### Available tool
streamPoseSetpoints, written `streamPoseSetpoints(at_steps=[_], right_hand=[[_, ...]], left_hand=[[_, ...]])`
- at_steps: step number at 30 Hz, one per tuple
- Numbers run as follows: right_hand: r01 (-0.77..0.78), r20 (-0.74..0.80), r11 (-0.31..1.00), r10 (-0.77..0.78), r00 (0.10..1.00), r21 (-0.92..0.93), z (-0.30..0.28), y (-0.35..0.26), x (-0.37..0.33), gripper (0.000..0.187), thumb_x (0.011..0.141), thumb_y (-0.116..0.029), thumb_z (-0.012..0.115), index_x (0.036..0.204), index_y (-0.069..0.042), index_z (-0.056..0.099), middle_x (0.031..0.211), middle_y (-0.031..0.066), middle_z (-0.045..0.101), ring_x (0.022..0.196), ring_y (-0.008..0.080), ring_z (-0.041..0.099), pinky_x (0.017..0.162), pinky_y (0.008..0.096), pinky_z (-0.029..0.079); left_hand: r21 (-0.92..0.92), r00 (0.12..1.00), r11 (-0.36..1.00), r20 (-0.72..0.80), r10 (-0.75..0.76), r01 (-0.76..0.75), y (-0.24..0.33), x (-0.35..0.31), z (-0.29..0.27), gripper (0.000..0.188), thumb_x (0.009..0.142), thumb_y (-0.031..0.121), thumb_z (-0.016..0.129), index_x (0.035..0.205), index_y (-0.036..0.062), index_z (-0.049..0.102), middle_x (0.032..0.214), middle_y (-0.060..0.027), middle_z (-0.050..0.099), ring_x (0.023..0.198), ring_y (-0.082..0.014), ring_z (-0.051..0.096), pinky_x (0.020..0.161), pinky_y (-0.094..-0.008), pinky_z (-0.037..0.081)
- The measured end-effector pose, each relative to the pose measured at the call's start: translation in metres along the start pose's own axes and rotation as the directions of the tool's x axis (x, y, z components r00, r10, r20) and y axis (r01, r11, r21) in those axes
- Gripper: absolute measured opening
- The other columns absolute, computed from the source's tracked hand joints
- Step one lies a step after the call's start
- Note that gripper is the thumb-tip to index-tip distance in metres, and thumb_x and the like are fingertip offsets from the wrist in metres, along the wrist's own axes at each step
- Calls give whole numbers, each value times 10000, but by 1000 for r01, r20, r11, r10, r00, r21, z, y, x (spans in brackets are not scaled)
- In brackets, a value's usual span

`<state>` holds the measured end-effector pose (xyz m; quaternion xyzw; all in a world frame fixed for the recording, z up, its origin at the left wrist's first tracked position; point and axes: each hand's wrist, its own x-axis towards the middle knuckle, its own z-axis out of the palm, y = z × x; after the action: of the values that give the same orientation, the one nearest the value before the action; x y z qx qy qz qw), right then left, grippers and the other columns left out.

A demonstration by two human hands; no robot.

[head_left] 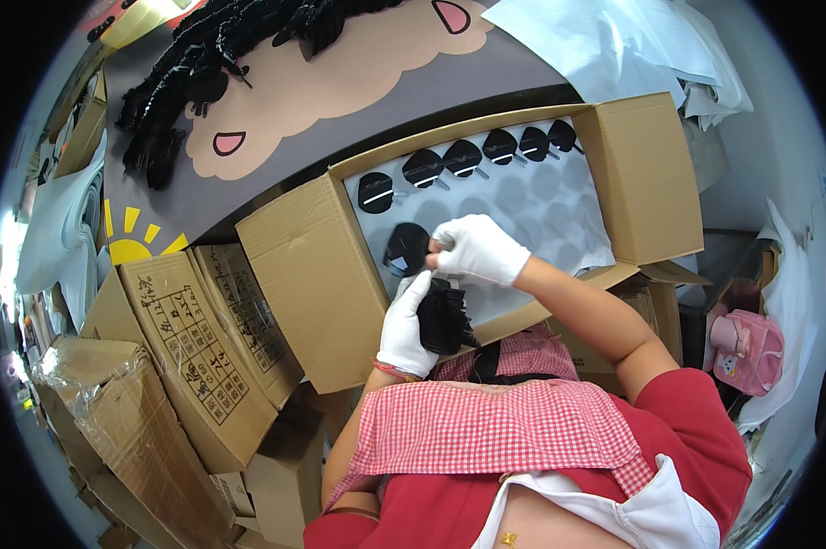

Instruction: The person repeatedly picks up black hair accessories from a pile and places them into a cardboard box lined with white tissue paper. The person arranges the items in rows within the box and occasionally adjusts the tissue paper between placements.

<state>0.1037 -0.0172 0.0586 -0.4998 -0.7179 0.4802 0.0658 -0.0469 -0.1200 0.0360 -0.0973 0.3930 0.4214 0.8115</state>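
My right hand [482,251], in a white glove with bare fingertips, is closed at the edge of a glossy dark rounded lens [405,249], which looks like part of a pair of sunglasses. Just below it, my gloved left hand [405,331] grips a stack of black sunglasses [444,318], its thumb pointing up toward the lens. Both hands are over the near side of an open cardboard box [305,274]. Inside, a row of similar dark lenses [462,159] with thin arms lies along the far wall on white sheet [545,215]. Darker round shapes show faintly through the sheet.
Beyond the box, a grey table [294,174] with a cartoon print holds long black piles [193,91]. White sheets [614,46] lie at the far right. Cardboard boxes [193,329] stand at the left. A small pink bag [748,352] is at the right.
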Motion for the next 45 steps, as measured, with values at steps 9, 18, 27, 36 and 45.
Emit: streamPoseSetpoints(at_steps=[9,18,27,36,45], right_hand=[[-139,-422,915,-38,906,-380,-38,76,-16,174,796,-219,714,873,-63,723,850,142,694,788,332,669,716,391,537],[-316,-645,841,-49,763,-438,-98,146,-58,160,795,-261,722,833,-107,712,836,107,686,786,314,656,721,411,533],[-318,-629,866,6,778,-386,-116,128,-82,205,815,-292,703,835,-88,713,814,120,689,756,311,672,699,385,545],[-112,-116,993,108,987,-36,-35,5,-94,269,785,-254,763,894,-12,723,776,173,694,694,251,681,666,328,527],[-27,22,998,25,999,55,1,6,-50,290,781,-297,739,894,-32,710,791,163,694,737,300,686,688,346,529]], left_hand=[[-270,999,962,37,-33,41,-4,-1,16,366,971,414,559,1272,210,511,1166,-79,616,978,-235,633,837,-440,530],[-249,983,951,60,-173,183,-7,31,34,324,948,399,592,1182,174,585,1080,-77,639,916,-227,630,798,-401,538],[-18,979,997,-195,65,-69,-33,57,40,311,954,377,597,1160,144,592,1011,-81,639,874,-227,619,771,-397,539],[264,945,908,128,302,-326,-33,4,57,543,935,90,629,1432,95,410,1297,-68,542,1123,-153,549,969,-294,464],[200,991,976,-78,106,-89,-14,-40,10,468,949,202,591,1376,63,460,1167,-121,613,966,-224,639,787,-338,568]])
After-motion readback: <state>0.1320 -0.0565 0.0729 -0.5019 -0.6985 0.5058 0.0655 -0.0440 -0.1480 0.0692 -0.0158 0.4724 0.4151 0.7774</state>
